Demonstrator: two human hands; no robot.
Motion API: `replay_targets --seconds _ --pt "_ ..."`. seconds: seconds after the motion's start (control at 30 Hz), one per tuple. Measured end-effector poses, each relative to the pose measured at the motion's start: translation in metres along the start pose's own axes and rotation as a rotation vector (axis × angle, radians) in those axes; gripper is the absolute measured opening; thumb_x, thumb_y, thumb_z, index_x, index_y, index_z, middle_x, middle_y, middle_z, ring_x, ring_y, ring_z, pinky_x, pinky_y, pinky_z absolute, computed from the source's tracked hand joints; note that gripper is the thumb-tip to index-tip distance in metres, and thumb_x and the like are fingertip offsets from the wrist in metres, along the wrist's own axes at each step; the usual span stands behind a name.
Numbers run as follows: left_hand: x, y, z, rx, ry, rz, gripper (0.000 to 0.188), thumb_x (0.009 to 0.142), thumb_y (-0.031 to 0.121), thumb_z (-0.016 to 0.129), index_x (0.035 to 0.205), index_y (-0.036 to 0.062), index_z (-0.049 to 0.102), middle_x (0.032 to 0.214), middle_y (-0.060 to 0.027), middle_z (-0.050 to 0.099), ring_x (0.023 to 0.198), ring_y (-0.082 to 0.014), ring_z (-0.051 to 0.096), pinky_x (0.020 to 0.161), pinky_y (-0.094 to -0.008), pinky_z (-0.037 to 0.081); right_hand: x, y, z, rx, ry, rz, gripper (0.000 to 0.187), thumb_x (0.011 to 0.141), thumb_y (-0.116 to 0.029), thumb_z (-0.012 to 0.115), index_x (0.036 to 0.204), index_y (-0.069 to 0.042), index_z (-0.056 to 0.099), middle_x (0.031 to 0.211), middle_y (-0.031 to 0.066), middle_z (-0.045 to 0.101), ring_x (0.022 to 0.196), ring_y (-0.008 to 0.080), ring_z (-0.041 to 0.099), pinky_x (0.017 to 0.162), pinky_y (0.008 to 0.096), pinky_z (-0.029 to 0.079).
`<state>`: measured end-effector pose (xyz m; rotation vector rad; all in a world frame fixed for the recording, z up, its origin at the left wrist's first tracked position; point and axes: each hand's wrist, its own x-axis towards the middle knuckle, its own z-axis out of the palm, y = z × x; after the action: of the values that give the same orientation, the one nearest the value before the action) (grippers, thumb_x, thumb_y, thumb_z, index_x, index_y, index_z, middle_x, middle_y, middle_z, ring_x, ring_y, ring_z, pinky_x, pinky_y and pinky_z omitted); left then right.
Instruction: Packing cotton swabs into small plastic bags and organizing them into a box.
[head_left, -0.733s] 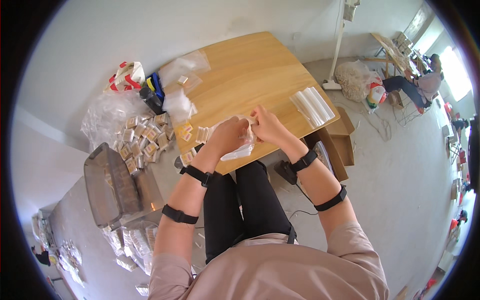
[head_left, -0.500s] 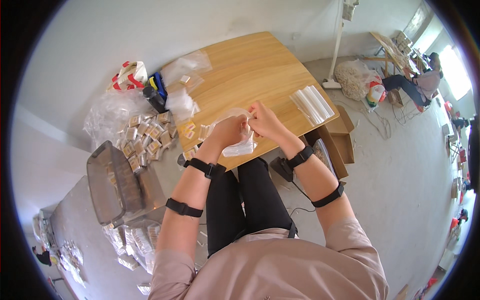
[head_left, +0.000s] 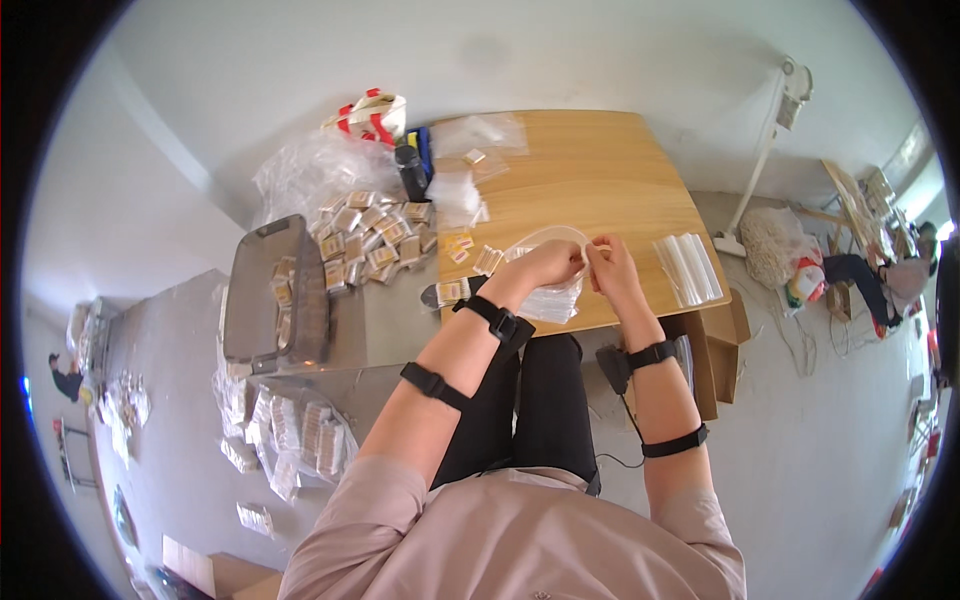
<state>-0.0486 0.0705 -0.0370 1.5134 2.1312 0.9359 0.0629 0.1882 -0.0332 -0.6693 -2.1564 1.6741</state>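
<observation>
Both of my hands are closed and meet over the table's front edge. My left hand point(head_left: 553, 263) curls inward, fingertips bent together, and my right hand point(head_left: 612, 270) pinches close beside it. A small pale bit shows between the fingertips, too small to name. Beneath them lies a stack of clear plastic bags point(head_left: 550, 303) in a rounded translucent tray point(head_left: 572, 232), partly covered by my hands. Left of my left hand are a small bundle of pale sticks point(head_left: 488, 261), yellow cards point(head_left: 457, 244) and a small wrapped pack point(head_left: 452, 291).
Clear plastic sleeves point(head_left: 690, 270) lie at the wooden table's point(head_left: 590, 165) right edge. A heap of small packs point(head_left: 370, 235), a black bottle point(head_left: 410, 172) and a grey plastic bin point(head_left: 270, 300) stand left. Open cardboard boxes point(head_left: 722, 340) sit below right; a person point(head_left: 895, 285) sits beyond.
The view has swung left, so the table and my hands appear farther right and lower. My hands have drawn slightly apart at the fingertips, still over the bags.
</observation>
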Motion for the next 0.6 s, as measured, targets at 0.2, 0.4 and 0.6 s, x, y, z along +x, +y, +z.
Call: replay_targets --seconds 0.2,0.4,0.6 --pt "-0.085 -0.003 -0.037 -0.102 0.626 -0.096 0.015 0.088 0.014 0.057 0.090 0.0000 0.061 0.086 -0.0186 0.063 0.080 -0.0325 0.063 0.067 -0.0394 0.049 -0.021 0.016 -0.041 0.100 0.076 -0.021 0.026 0.097 -0.032 0.053 0.103 -0.007 0.051 0.057 0.0001 0.048 0.043 0.0086 0.045 0.039 0.0231 0.033" --pt "-0.197 -0.214 -0.074 0.375 0.869 -0.688 0.029 0.084 0.016 0.062 0.108 0.0017 0.055 0.106 -0.0183 0.060 0.101 -0.0382 0.056 0.085 -0.0453 0.047 -0.055 0.037 -0.052 0.148 0.114 0.052 0.020 0.098 -0.027 0.052 0.098 -0.008 0.054 0.060 -0.0022 0.046 0.045 0.0058 0.042 0.039 0.0202 0.029" --pt "-0.189 -0.289 -0.103 0.387 0.770 -0.916 0.036 0.083 0.016 0.062 0.114 0.0005 0.050 0.121 -0.0262 0.049 0.116 -0.0425 0.046 0.096 -0.0481 0.041 -0.101 0.084 -0.070 0.068 0.168 0.266 0.007 0.095 -0.013 0.054 0.098 -0.006 0.054 0.063 -0.0016 0.048 0.046 0.0063 0.044 0.039 0.0208 0.032"
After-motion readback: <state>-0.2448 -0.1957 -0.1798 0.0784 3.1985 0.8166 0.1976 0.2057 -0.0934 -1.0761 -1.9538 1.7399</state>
